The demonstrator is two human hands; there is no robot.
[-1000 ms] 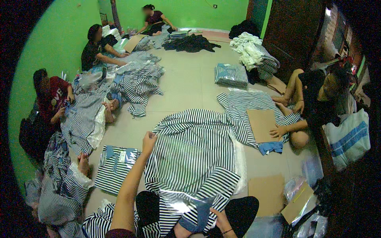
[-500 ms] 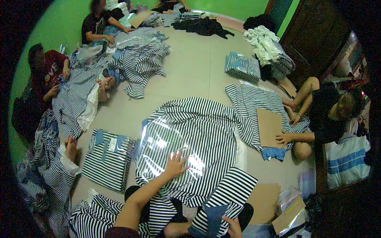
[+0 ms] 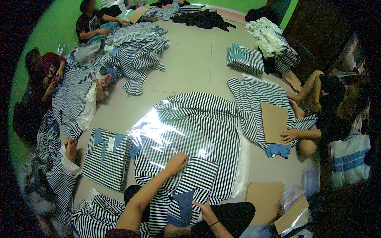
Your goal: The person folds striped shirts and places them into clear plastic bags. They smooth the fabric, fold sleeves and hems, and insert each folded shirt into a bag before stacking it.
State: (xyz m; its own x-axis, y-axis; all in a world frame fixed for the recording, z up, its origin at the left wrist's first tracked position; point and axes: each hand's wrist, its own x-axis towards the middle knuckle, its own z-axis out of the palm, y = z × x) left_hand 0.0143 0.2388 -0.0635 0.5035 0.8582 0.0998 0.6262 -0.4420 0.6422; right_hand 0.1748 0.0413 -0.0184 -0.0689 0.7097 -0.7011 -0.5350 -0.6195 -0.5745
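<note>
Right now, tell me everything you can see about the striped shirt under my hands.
The striped shirt is dark and white striped cloth with a blue collar, spread flat on the floor. A clear, shiny plastic sheet lies over its upper part. The near end is folded. The left hand presses on it; the right hand rests by the collar.

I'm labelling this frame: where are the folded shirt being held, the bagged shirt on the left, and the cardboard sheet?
folded shirt [image 3: 197, 174], head view, striped front.
bagged shirt [image 3: 106, 158], head view, middle.
cardboard sheet [image 3: 263, 195], head view, centre.
</note>
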